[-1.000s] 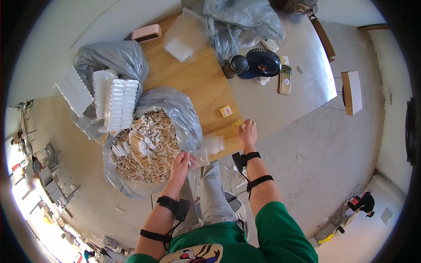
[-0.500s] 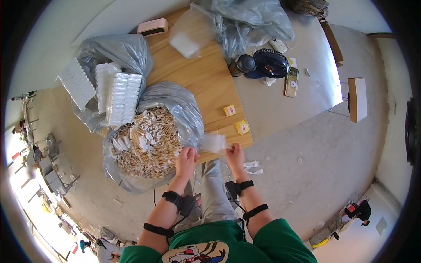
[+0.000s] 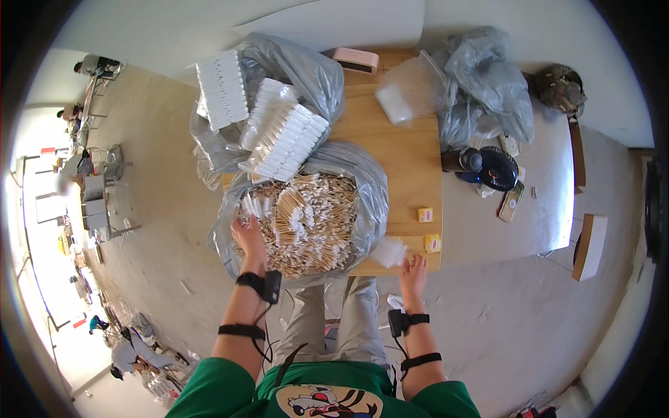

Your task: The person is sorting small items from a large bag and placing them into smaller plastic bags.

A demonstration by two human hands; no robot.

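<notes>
Cotton swabs with wooden sticks (image 3: 317, 223) fill a large grey plastic bag (image 3: 373, 174) on the near part of the table. My left hand (image 3: 249, 238) reaches into its left side, fingers apart, beside small clear packs (image 3: 258, 206) lying on the swabs. Whether the fingertips touch a pack is hard to see. Right of the bag, clear plastic sleeves (image 3: 389, 252) lie at the table's front edge. My right hand (image 3: 414, 273) is at their right end, its fingers bent and closed on the edge of a sleeve.
Two small yellow boxes (image 3: 425, 214) (image 3: 433, 243) sit near the wooden table's (image 3: 411, 160) right edge. Behind the swabs, another grey bag (image 3: 306, 70) holds stacked white packs (image 3: 286, 143). A black fan (image 3: 499, 168), a dark bottle (image 3: 461, 160) and a phone (image 3: 511, 202) stand on the grey table.
My left hand has moved left from the bag's right rim, over to the packs on the swabs. The right hand stays by the clear sleeves. The whole view has shifted and turned.
</notes>
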